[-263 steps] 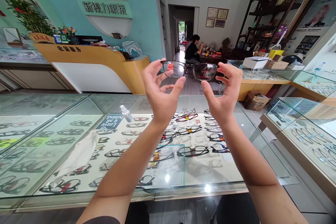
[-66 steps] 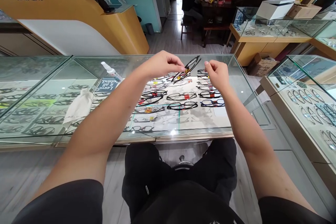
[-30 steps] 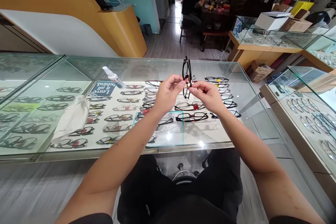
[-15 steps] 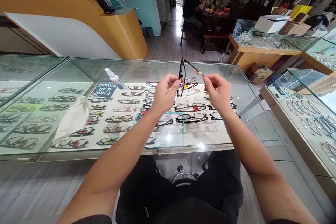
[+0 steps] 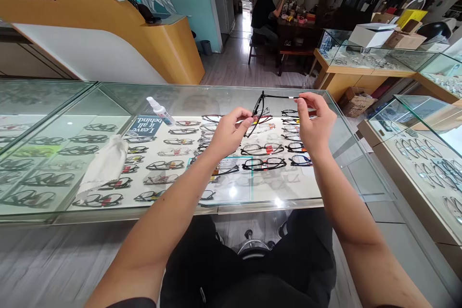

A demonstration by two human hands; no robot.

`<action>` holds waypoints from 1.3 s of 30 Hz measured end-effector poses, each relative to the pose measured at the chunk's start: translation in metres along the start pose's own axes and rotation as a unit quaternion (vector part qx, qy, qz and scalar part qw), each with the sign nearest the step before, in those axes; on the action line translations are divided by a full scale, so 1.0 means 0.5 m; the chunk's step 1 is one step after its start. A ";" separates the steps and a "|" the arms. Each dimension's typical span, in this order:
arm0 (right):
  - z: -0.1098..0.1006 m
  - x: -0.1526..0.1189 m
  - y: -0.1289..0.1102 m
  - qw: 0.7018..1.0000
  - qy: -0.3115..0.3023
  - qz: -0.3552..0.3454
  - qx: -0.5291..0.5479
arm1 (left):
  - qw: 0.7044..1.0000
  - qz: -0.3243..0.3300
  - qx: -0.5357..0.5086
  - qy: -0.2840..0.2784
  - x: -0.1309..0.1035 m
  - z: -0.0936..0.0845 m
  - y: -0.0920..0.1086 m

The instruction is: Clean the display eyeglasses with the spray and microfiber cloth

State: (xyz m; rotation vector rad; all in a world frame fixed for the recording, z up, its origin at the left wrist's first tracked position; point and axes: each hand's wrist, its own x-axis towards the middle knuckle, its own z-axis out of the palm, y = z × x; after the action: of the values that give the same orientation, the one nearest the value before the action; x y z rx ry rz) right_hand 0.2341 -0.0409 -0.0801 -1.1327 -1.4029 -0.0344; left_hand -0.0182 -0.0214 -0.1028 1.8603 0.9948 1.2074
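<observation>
A pair of black-framed eyeglasses [image 5: 262,102] is held up above the glass counter [image 5: 180,90], seen edge-on. My left hand [image 5: 233,131] pinches the frame front near its lower left side. With thumb and fingers, my right hand [image 5: 317,118] grips the tip of one temple arm, which stretches out straight to the right. A small white mark shows on that arm near my fingers. Beneath the glass lie rows of eyeglasses, among them a black pair [image 5: 264,163] with a red tag.
On the counter's left part are a white spray bottle [image 5: 160,110], a dark blue printed cloth [image 5: 146,126] and a whitish cloth [image 5: 103,166]. Another person [image 5: 267,7] sits at a table in the back. More display cases [image 5: 415,154] stand to the right.
My right hand has moved right and slightly up with the temple arm, which now lies nearly level instead of sloping down. The frame front has tilted and shifted right; my left hand moved slightly right.
</observation>
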 end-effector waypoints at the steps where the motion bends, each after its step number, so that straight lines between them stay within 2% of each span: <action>1: 0.001 -0.001 0.001 1.000 0.000 -0.005 0.000 | 1.000 0.000 -0.008 -0.001 0.000 0.001 0.001; 7: 0.026 -0.035 -0.001 0.998 -0.024 -0.052 0.027 | 0.997 -0.010 -0.065 0.041 -0.004 0.012 0.002; 12: 0.041 -0.061 -0.019 0.977 -0.148 -0.155 -0.004 | 0.998 -0.004 -0.062 0.014 -0.012 0.024 0.006; 16: 0.041 -0.061 -0.024 0.965 -0.223 -0.134 -0.047 | 0.998 0.004 -0.057 0.001 -0.015 0.029 0.006; 19: 0.040 -0.058 -0.020 0.962 -0.232 -0.120 -0.075 | 0.998 0.001 -0.059 0.009 -0.014 0.032 0.001; 25: 0.043 -0.058 -0.014 0.960 -0.223 -0.140 -0.098 | 0.997 -0.006 -0.065 0.028 -0.015 0.038 -0.008; 29: 0.042 -0.054 -0.005 0.965 -0.190 -0.134 -0.120 | 0.992 -0.017 -0.101 0.070 -0.010 0.036 -0.002; 33: 0.037 -0.046 0.004 0.970 -0.170 -0.123 -0.123 | 0.974 -0.034 -0.169 0.145 0.003 0.022 -0.002; 39: 0.031 -0.041 -0.002 0.960 -0.235 -0.098 -0.117 | 0.956 -0.038 -0.174 0.235 0.017 -0.001 -0.012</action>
State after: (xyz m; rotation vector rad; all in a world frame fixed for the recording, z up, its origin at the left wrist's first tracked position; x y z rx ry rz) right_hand 0.2166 -0.0434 -0.0987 -1.2411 -1.9746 -0.0788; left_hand -0.0176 -0.0110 -0.1044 1.2766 1.0038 1.6994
